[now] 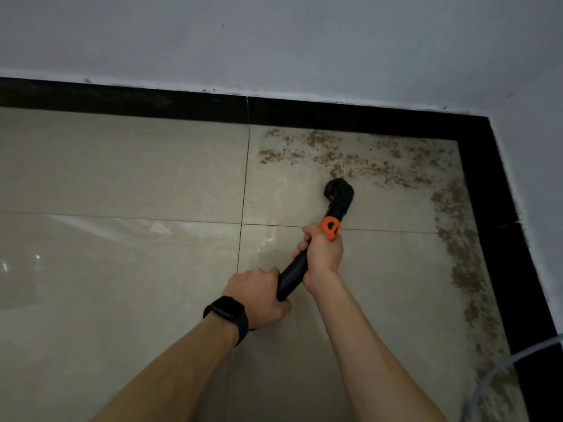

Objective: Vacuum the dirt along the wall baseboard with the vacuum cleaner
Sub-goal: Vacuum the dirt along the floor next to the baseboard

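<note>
A black vacuum tube (292, 274) with an orange collar (330, 227) ends in a round black nozzle (339, 191) that sits on the beige floor tile. My right hand (323, 254) grips the tube just below the collar. My left hand (259, 298), with a dark watch on its wrist, grips the tube's lower end. Brown dirt (350, 159) lies scattered along the black baseboard (365, 117) just beyond the nozzle. More of the dirt (460, 260) runs down along the right-hand baseboard (502, 239).
Grey walls meet in a corner at the upper right. A thin pale cord or hose (524, 353) crosses the right baseboard at the lower right. Glossy beige tiles (122, 239) stretch to the left.
</note>
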